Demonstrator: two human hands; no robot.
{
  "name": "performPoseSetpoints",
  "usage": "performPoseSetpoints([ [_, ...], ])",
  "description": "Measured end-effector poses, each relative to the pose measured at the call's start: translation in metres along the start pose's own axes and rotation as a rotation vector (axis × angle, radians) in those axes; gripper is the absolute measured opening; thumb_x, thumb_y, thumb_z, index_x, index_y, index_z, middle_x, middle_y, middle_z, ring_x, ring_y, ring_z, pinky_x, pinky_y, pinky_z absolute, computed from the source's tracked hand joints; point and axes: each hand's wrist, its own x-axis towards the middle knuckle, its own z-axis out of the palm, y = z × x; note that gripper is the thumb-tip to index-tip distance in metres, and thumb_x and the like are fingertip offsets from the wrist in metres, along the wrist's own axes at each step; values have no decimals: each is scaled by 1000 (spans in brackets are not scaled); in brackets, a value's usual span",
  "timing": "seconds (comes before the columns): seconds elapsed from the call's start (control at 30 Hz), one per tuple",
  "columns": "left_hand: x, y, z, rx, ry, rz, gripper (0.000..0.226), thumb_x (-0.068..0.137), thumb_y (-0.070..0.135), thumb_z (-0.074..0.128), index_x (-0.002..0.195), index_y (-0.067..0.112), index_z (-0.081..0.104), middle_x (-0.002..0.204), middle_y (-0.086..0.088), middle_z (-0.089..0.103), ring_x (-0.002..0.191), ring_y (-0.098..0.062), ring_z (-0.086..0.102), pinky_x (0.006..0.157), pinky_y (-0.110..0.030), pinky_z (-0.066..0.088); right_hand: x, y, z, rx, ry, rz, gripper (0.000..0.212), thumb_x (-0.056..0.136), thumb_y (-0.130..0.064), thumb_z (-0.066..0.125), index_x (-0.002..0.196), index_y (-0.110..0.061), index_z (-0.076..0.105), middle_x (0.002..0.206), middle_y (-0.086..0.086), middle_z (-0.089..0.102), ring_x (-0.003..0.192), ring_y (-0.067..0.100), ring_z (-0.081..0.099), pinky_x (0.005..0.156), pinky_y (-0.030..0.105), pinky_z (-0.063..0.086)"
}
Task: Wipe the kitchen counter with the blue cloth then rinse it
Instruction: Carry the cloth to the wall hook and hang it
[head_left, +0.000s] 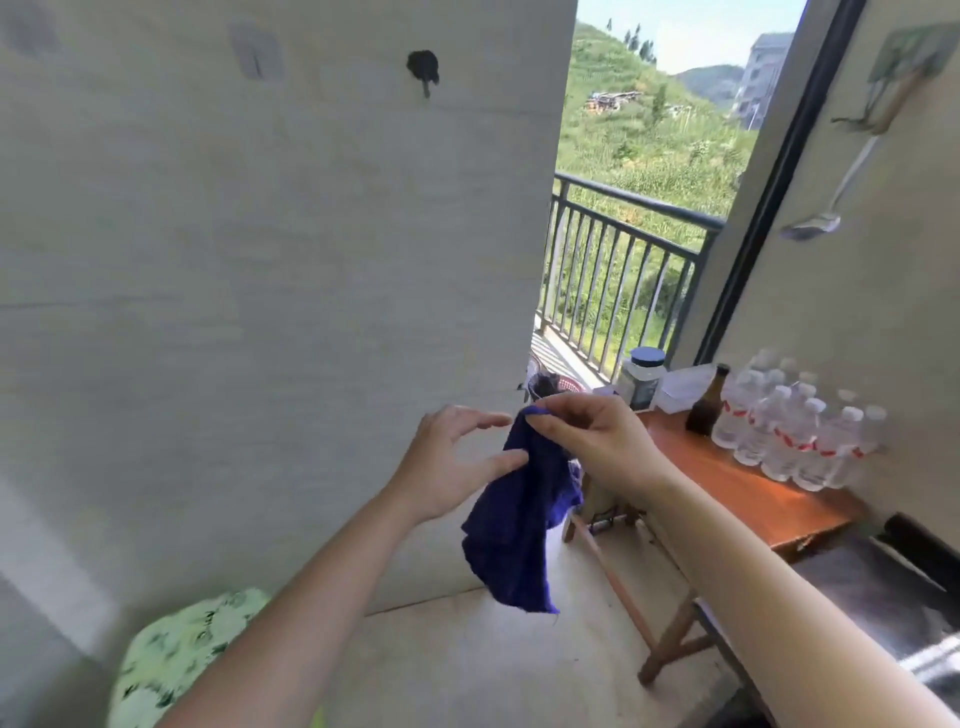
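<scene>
Mid-frame: my right hand (592, 441) pinches the blue cloth (519, 519) at its top edge; it dangles. Left hand (447, 462) open, fingertips touching fabric. Advice: spread it flat before wiping.

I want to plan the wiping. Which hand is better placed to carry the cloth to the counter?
Probably the right hand: it already pinches the top of the blue cloth, which hangs free. The left hand is open, only touching its edge.
</scene>
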Motion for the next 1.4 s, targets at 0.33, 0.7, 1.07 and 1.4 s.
performPoseSetpoints([
  [0.33, 88, -34, -82, 61, 139, -5, 14, 93, 28, 69, 96, 19, 80, 91, 8, 75, 80, 0, 61, 74, -11, 40, 132, 10, 28, -557, -45, -229, 16, 96, -24, 65, 105, -29, 77, 92, -12, 72, 82, 4, 62, 77, 19, 48],
  [0.7, 285, -18, -180, -81, 335, 60, 17, 100, 13, 58, 97, 9, 73, 86, 0, 71, 75, -7, 61, 71, -19, 49, 357, -33, 10, 451, -301, -89, 27, 103, -29, 55, 96, -9, 72, 90, 9, 72, 81, 22, 67, 78, 36, 56],
  [1.07, 375, -38, -219, -179, 320, 12, 15, 100, 13, 56, 91, 13, 68, 79, 2, 67, 68, -7, 59, 65, -19, 47, 462, -27, -18, -3, -250, -226, 39, 99, -47, 58, 93, -8, 63, 85, 3, 67, 81, 14, 62, 88, 45, 55],
  [1.4, 386, -29, -238, -207, 283, 221, 4, 87, 23, 77, 88, 21, 80, 85, 3, 78, 83, -16, 74, 78, -32, 59, 454, -72, -18, -400, 166, -415, 25, 85, -54, 71, 78, -30, 69, 66, 0, 63, 56, 3, 51, 55, 18, 39],
])
